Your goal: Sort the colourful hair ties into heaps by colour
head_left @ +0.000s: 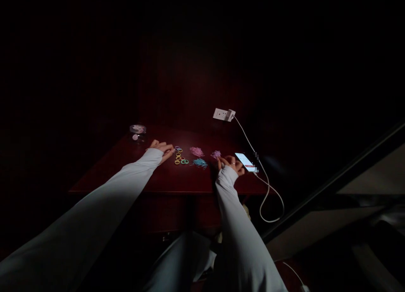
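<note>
My left hand point(163, 148) rests over the dark red table, its fingers curled and the tips pinched together. Beside those tips lie several small coloured hair ties point(178, 156) in yellow, green and purple. What the left fingers pinch, if anything, is too small to make out. At the edge of a little pile of purple rubber bands point(215, 154), my right hand point(230, 163) has its thumb and forefinger closed together. Whether a band is between them I cannot tell. Between both hands are a pink pile of bands point(196, 151) and a blue pile of bands point(200, 162).
A clear round container point(138, 132) with pinkish pieces stands at the table's back left. Right of my right hand lies a lit phone point(245, 162); its white cable point(249, 141) runs to a charger point(230, 114) in the wall socket. The table's front edge point(171, 192) faces me.
</note>
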{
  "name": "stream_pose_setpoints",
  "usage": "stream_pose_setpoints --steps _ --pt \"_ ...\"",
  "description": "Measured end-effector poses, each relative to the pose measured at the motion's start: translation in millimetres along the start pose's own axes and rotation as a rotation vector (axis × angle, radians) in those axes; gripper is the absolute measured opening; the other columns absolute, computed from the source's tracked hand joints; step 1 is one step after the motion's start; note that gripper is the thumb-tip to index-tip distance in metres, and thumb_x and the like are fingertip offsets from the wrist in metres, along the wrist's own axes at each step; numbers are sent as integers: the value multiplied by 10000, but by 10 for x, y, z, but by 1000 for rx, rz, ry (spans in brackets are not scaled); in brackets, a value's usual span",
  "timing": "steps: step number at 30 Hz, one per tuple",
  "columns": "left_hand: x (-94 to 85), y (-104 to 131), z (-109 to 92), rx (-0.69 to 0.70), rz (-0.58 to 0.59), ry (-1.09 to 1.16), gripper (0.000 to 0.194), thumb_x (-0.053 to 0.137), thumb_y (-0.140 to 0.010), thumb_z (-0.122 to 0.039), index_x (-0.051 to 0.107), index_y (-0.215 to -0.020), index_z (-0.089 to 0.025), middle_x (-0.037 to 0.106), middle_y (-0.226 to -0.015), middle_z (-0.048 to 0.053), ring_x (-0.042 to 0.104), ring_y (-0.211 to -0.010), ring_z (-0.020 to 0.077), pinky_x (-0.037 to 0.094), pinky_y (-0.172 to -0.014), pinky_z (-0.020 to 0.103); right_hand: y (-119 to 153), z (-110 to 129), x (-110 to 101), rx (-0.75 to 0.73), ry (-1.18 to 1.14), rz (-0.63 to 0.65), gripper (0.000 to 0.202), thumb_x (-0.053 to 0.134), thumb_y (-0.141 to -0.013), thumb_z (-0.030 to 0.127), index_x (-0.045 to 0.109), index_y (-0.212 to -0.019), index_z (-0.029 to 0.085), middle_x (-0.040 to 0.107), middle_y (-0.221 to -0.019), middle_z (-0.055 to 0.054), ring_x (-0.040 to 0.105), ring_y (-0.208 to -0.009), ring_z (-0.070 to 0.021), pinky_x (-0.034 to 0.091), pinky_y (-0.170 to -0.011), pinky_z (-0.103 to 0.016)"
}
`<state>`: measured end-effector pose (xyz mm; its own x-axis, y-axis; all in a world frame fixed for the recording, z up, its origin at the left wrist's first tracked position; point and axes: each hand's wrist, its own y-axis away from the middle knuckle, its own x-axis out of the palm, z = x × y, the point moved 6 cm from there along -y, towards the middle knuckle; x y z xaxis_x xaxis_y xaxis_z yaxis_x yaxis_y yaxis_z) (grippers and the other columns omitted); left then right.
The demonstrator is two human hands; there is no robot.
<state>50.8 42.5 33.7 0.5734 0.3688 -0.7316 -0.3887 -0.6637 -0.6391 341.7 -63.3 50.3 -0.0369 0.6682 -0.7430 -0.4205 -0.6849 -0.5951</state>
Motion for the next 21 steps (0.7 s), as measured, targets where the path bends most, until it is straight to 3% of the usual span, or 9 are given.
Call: stream_pose_setpoints --steps 4,10,14,17,21 --pt "-49 10 -10 -9 -5 -4 277 492 -941 -386 623 -762 -219 581 -674 2 439 -654 153 276 -767 342 -82 -316 -72 53 61 15 289 525 -950 483 771 -1076 396 605 -1250 -44 353 -1127 -293 210 -948 -451" --pt "-148 4 -35 -11 -48 -4 282 480 -941 -335 584 -711 -207 561 -649 -11 453 -649 150 288 -773 344 -113 -303 14 -17 85 48 318 508 -958 418 762 -1130 335 626 -1234 -76 397 -1099 -292 235 -935 -444" --pt "-279 0 -15 -69 -162 -36 281 489 -931 -305 557 -676 -206 527 -609 -12 460 -650 161 296 -775 356 -36 41 44 -234 71 1 323 498 -976 380 716 -1214 362 622 -1266 -65 419 -1088 -268 236 -914 -413" --pt "-414 29 25 -119 -272 -64 309 473 -939 -291 502 -644 -204 489 -583 -13 458 -657 171 299 -766 363 109 478 164 -451 86 89 297 523 -976 404 716 -1201 386 642 -1208 -49 432 -1065 -246 233 -916 -391" --pt "-521 74 63 -162 -325 -96 340 469 -935 -284 436 -606 -203 461 -575 -12 443 -651 174 300 -744 353 254 906 311 -542 55 169 305 483 -998 427 729 -1173 379 657 -1166 -49 430 -1047 -240 238 -910 -384"
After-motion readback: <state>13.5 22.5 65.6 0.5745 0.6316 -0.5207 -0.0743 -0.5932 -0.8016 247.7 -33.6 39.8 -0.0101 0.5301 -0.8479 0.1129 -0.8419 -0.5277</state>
